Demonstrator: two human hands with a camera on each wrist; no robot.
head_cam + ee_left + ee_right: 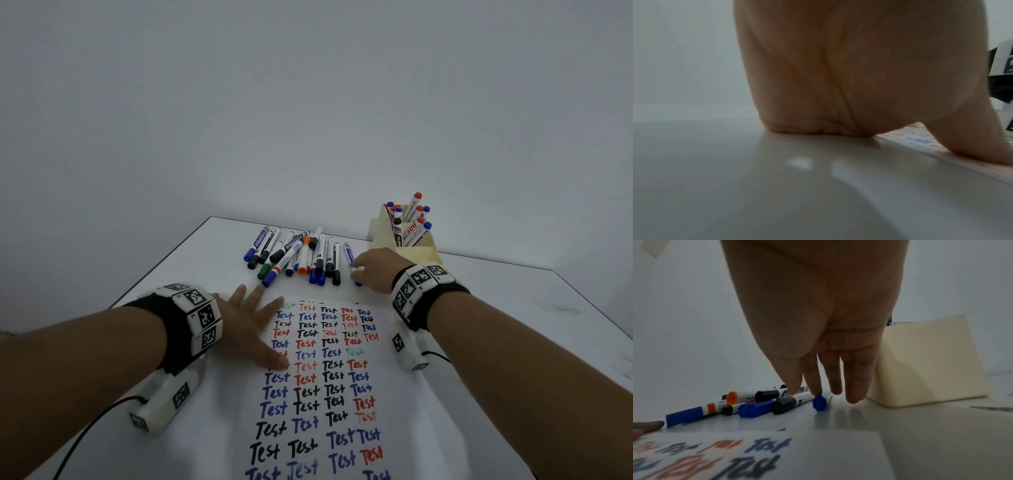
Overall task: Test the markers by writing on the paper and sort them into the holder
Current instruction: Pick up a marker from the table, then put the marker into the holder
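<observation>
The paper (387, 404) filled with rows of "Test" in blue, black and red lies in front of me. My left hand (263, 329) lies flat on its upper left part with fingers spread; in the left wrist view the palm (838, 81) presses down at the paper (916, 139) edge. My right hand (358, 270) reaches down onto a blue-capped marker (348, 255) at the right end of the loose marker pile (298, 257). In the right wrist view straight thumb and index fingertips (816, 392) touch that marker (819, 403), which lies on the table. The cream holder (416, 253) stands behind it.
The holder (925, 363) has several red, blue and black markers standing upright in its compartments, just right of my right hand. The pile holds blue, black, green and orange markers. The white table's far edge (308, 229) meets a plain wall.
</observation>
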